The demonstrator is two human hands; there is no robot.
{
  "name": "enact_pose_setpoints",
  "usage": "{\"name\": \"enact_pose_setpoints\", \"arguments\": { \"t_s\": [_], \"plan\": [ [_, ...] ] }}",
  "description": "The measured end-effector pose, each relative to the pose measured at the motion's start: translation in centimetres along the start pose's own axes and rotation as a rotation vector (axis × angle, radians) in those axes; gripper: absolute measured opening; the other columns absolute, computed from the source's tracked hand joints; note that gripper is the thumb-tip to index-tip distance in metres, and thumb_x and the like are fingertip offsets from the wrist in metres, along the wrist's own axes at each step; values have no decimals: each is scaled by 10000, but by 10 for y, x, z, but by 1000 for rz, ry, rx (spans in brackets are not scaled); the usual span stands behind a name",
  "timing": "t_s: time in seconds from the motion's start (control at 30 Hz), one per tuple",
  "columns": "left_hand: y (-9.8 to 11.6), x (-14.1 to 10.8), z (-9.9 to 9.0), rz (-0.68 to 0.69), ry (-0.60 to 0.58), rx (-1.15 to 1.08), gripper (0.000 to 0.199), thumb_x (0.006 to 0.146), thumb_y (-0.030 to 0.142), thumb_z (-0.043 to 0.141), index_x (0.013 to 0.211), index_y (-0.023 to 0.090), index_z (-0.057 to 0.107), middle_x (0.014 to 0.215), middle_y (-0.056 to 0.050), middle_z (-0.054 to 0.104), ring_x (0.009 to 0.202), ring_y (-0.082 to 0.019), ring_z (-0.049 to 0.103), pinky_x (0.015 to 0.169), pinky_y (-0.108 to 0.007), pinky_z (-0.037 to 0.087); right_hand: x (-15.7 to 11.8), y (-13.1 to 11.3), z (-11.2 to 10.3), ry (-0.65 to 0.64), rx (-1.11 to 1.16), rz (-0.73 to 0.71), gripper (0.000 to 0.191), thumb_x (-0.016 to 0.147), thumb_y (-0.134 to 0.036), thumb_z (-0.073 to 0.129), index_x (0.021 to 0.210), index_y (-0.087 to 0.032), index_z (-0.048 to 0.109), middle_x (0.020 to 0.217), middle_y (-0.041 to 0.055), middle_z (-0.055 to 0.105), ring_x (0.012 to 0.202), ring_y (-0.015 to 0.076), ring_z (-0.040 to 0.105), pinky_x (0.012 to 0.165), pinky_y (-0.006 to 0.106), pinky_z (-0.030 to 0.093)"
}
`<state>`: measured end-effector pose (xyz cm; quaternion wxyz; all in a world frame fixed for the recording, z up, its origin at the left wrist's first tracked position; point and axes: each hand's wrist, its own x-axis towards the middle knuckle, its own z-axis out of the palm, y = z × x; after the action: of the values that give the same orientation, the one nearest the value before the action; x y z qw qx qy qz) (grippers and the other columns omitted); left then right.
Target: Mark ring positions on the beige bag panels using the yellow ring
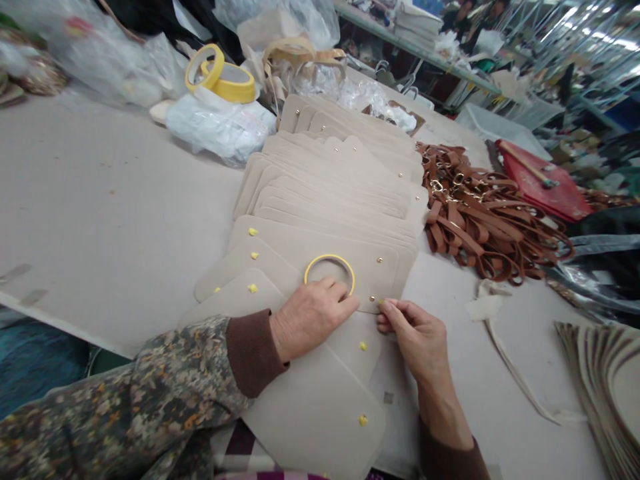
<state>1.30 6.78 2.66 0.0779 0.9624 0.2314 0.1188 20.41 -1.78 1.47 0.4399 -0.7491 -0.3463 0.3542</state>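
Observation:
My left hand (313, 317) has its fingers closed on the lower rim of a roll of yellow tape (311, 263), which rests on a beige leather-like panel (280, 243). My right hand (420, 337) pinches a small piece of yellow tape (381, 302) close to a metal stud (372, 299) at the panel's right edge. Other panels (310, 400) lie overlapped toward me, with yellow tape bits (363, 347) on their corners. Farther off, a fanned stack of beige panels (320, 167) shows bare metal studs.
Two yellow tape rolls (235, 83) sit on a plastic-wrapped bundle (220, 127) at the back left. Brown straps with metal clasps (480, 213) are heaped at the right, beside a red item (545, 183). Curved beige pieces (595, 387) stand at the right edge of the table (125, 220).

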Motion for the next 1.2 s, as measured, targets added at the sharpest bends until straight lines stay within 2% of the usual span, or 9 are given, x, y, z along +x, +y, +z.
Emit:
{"name": "enact_pose_setpoints", "arguments": {
  "t_s": [0.13, 0.4, 0.47, 0.6, 0.7, 0.8, 0.93, 1.07, 1.2],
  "plan": [
    [-1, 2, 2, 3, -83, -3, 118, 949, 181, 429, 879, 180, 524, 877, -56, 543, 799, -221, 499, 646, -328, 463, 1, -3, 5, 3, -182, -113, 318, 782, -457, 638, 821, -147, 701, 628, 24, 672, 531, 136, 612, 549, 255, 524],
    [0, 0, 2, 0, -81, 3, 124, 945, 171, 419, 872, 180, 520, 860, -64, 521, 792, -229, 479, 602, -322, 437, 5, -11, 19, 71, -636, -469, 232, 839, -329, 540, 729, -194, 694, 670, 18, 709, 564, 139, 636, 595, 233, 468],
    [-1, -1, 2, 6, -78, 3, 116, 939, 166, 428, 873, 183, 521, 854, -62, 521, 789, -231, 478, 603, -324, 430, 7, -11, 21, 92, -686, -485, 225, 851, -316, 524, 742, -198, 681, 683, 20, 712, 578, 144, 647, 600, 235, 461],
    [-2, -2, 4, 5, -41, 22, 90, 929, 176, 454, 876, 188, 525, 844, -62, 525, 786, -234, 476, 620, -335, 415, 8, -7, 19, 199, -716, -377, 280, 816, -408, 602, 963, -171, 632, 606, 8, 679, 540, 178, 642, 545, 256, 457],
    [-4, -1, 5, 17, 1, 44, 74, 921, 178, 468, 875, 187, 525, 823, -58, 530, 770, -233, 476, 674, -368, 408, 2, 1, 12, 213, -608, -302, 293, 826, -463, 601, 903, -181, 616, 617, 8, 677, 524, 169, 643, 537, 255, 476],
    [-6, -1, 6, 25, 26, 39, 80, 915, 157, 464, 864, 181, 521, 810, -54, 531, 767, -225, 478, 704, -371, 390, -5, 8, 8, 170, -557, -432, 239, 877, -409, 554, 846, -190, 645, 710, 25, 704, 586, 147, 655, 604, 245, 499],
    [-8, -2, 6, 36, 49, 32, 125, 922, 132, 416, 867, 175, 520, 795, -51, 524, 753, -214, 477, 704, -361, 371, -7, 7, 14, 159, -733, -679, 226, 909, -327, 518, 859, -181, 683, 788, 48, 716, 690, 148, 659, 682, 250, 482],
    [-8, -2, 1, 73, 38, -24, 125, 917, 135, 408, 877, 166, 522, 810, -55, 533, 735, -205, 470, 674, -338, 376, 1, -1, 25, 172, -861, -642, 236, 922, -301, 487, 840, -179, 671, 787, 50, 714, 700, 156, 654, 658, 245, 447],
    [-11, -3, -7, 59, 48, -47, 113, 905, 127, 423, 880, 156, 530, 824, -55, 538, 746, -198, 480, 644, -307, 386, 5, -11, 24, 103, -892, -564, 227, 895, -294, 490, 820, -187, 675, 735, 42, 697, 648, 152, 626, 614, 242, 417]
  ]
}}
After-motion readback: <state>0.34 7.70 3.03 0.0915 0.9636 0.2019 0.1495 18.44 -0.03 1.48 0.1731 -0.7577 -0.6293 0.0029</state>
